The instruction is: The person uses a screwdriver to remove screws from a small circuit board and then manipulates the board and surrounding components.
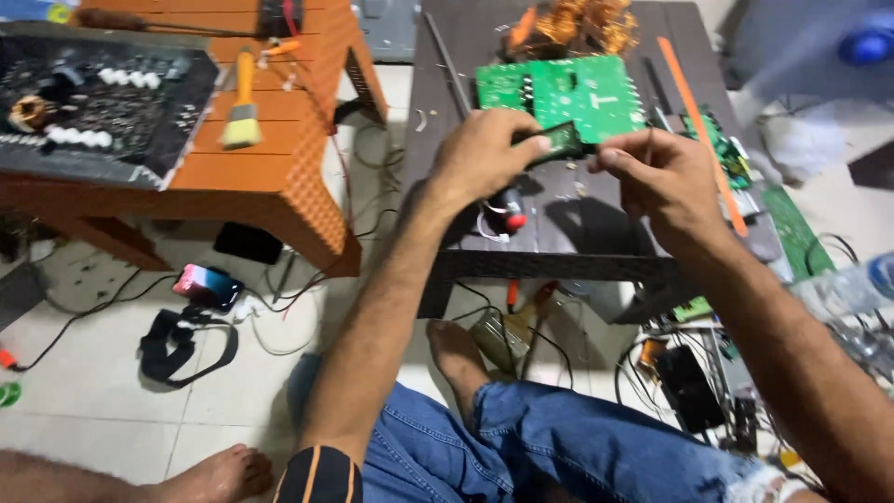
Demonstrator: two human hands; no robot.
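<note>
Gripping a small dark-green rectangular circuit module (pixel 557 142) between thumb and fingers, the left hand (pixel 484 154) hovers above the dark slatted low table (pixel 559 233). At 3 o'clock of the module, the right hand (pixel 656 177) pinches a thin metal pin (pixel 649 142). A large bright-green circuit board (pixel 559 93) lies at 12 o'clock.

Pale tiled floor (pixel 102 391); orange wooden table (pixel 270 158) beside a dark low table (pixel 559 233).
</note>
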